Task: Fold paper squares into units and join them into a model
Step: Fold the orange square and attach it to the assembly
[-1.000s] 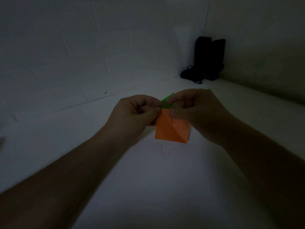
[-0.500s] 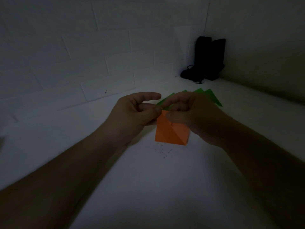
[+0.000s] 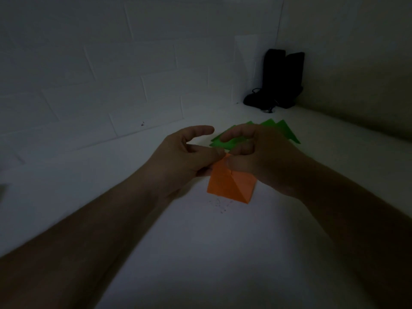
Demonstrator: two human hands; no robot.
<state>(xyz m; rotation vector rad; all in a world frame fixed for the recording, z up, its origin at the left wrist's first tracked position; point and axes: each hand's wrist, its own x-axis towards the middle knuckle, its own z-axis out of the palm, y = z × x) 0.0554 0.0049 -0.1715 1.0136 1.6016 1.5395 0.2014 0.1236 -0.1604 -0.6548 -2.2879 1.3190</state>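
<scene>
Dim room, white brick-pattern wall [image 3: 100, 70] behind a pale worktop [image 3: 200, 253]; light very poor, detail lost in shadow. Dark upright objects [image 3: 283, 79], unidentifiable, stood in the far right corner, well apart from the work.

Both forearms reached in over the worktop. Left hand [image 3: 185, 157]: forefinger extended and free, thumb and lower fingers pressed at the top corner of the folded orange paper unit [image 3: 229, 186]. Right hand [image 3: 258, 159]: fingers curled, thumb meeting the same corner from the other side. Orange unit hung below the two hands near the worktop; contact with it could not be judged. Fan of green pointed paper pieces [image 3: 287, 132] showed behind the right hand's fingers, apparently held there, touching the orange top.

Small dark specks [image 3: 220, 206] lay on the worktop just below the orange unit.

Risks, as judged: the join depended on one pinched corner, so a slackened thumb could let green points slip out. Poor light could cause a missed pocket or a crushed tip. Overpressure might split the crease.
</scene>
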